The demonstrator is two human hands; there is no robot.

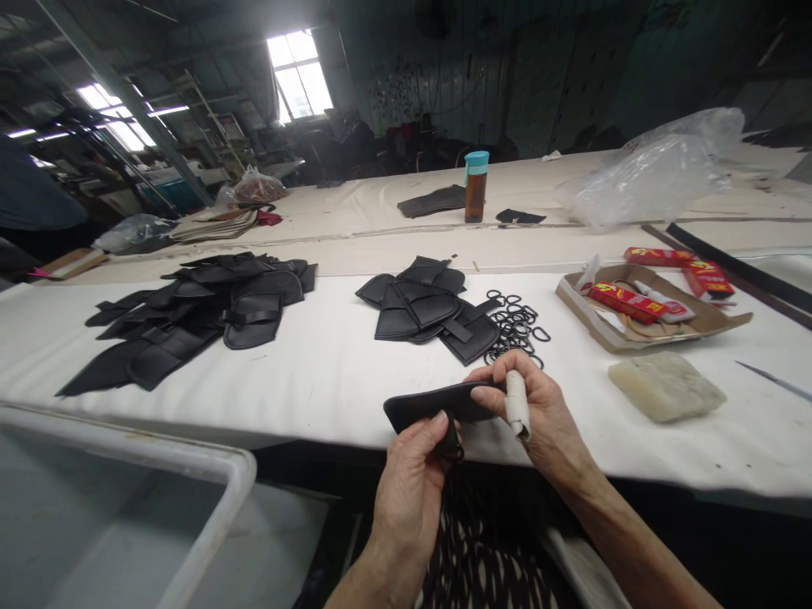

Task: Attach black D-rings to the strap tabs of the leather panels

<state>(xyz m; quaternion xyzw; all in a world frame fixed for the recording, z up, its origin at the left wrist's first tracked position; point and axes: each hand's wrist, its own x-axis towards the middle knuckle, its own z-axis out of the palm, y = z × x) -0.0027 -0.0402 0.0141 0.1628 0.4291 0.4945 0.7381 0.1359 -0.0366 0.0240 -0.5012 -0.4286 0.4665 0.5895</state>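
A black leather piece (431,406) with a rounded end is held between my two hands above the table's front edge. My left hand (409,478) pinches its folded strap, where a small dark ring (455,454) shows by the fingers. My right hand (539,410) grips the piece's other end between thumb and fingers. A pale wrap (517,402) covers one finger of that hand. Just beyond lie a loose heap of black D-rings (517,326) and a small pile of similar black leather pieces (415,304) with straps.
A larger pile of black leather pieces (203,304) lies left. On the right are a cardboard tray (587,326) with red boxes, a waxy block (666,386) and a pointed tool (770,378). A bottle (475,190) stands farther back. A white bin (238,474) sits at lower left.
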